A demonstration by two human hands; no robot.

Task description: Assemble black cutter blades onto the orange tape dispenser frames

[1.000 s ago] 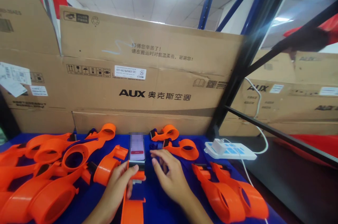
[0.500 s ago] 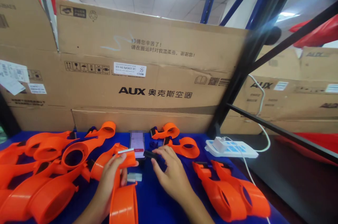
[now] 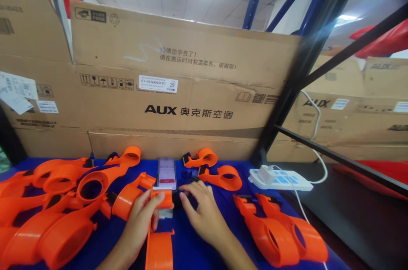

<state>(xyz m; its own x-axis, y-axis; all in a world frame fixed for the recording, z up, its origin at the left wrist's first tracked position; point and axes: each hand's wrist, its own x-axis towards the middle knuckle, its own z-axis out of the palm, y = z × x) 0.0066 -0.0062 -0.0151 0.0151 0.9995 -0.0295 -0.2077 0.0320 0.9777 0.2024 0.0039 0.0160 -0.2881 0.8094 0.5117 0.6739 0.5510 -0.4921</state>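
Taking the clock from the dispenser in the left hand, a crowd of orange tape dispensers [image 3: 55,219] fills the blue cloth [image 3: 191,253] at 9 o'clock, rings and handles overlapping. At 11 another dispenser [image 3: 119,171] lies near the foot of the tall printed cardboard [image 3: 191,70], which walls off the whole back edge. One more dispenser [image 3: 123,205], at 10, sits just beside the left hand [image 3: 140,215] and leaves it little room on that side.

That hand grips the held dispenser [image 3: 161,249], thumb over its head, ring hanging toward 6 o'clock; fingers and palm cover its middle. Small pale pieces [image 3: 166,214] show under the head, partly hidden by it. At 12, directly beyond, a phone [image 3: 167,172] with a lit screen lies on the cloth.

The right hand [image 3: 202,208] is close by at 3, fingers curled, thumb near the forefinger; whether it holds anything cannot be told. Past its fingertips, at 1 to 2, are two dispensers [image 3: 220,183] by the cardboard.

Farther right, toward 2, rises a dark rack post [image 3: 283,104]. Between 2 and 3 lies a white power strip [image 3: 291,184] with a plug [image 3: 267,173] in it, its thin cord [image 3: 298,205] trailing behind a side-by-side dispenser pair [image 3: 259,240] just past 3.
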